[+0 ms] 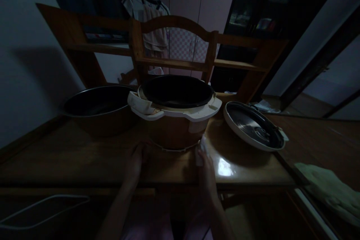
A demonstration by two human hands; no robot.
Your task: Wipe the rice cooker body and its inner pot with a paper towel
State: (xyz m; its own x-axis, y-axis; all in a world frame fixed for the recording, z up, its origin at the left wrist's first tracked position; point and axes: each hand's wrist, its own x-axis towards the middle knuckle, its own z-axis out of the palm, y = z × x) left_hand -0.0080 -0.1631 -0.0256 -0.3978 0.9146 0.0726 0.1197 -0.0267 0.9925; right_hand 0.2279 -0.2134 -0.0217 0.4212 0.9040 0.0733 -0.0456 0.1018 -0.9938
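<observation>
An electric cooker body (174, 129) with a white rim and a dark round opening stands upright at the middle of the wooden table. Beside the cooker's lower left side is my left hand (137, 159), its fingers lost in shadow; whether they touch the cooker I cannot tell. My right hand (206, 163) is closed around a white cloth (200, 153), close to the cooker's lower right edge. To the right, the cooker's round lid (253, 125) lies with its dark inner side up. A wide dark pot (98, 120) stands on the left.
The wooden table (84, 161) has a raised shelf back (174, 63) behind the cooker. A white wall (22, 82) bounds the left side. Pale fabric (327, 187) lies at the lower right, and a thin white loop (45, 198) shows below the table's front edge.
</observation>
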